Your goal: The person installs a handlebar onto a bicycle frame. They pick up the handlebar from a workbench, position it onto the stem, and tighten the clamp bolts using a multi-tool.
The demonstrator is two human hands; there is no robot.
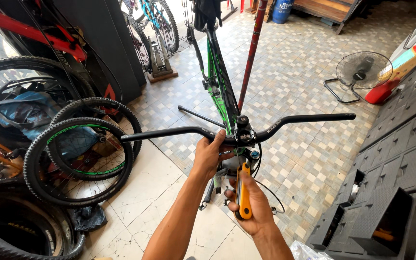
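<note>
Black handlebar point(169, 133) spanning left to right across the middle of the view, clamped in a stem point(243, 136) at its centre, on a green and black bicycle frame point(220, 82) running away toward the far side. Left hand point(210, 153) wrapped over the bar just left of the stem, fingers closed around the tube. Right hand point(249, 204) nearer and lower, fingers clamped on an orange-handled tool point(243, 192), its upper end pointing up at the underside of the stem; whether tip touched bolt could not be told. Both bar ends bare and free, left end hanging above a loose wheel point(78, 161) with a green-striped rim, right end reaching out over open tiled floor point(309, 159).

Left side crowded: more tyres point(22, 231) stacked near, a red frame point(30, 29) against a dark panel at far left. Red pole point(251, 53) standing upright just right of the frame. Right of the bicycle, a wide stretch of patterned floor, open out to a floor fan point(362, 72) at far right. Black plastic crates point(396, 178) lining the right edge, near to far, one standing open at the near end. Plain pale tiles below the hands.
</note>
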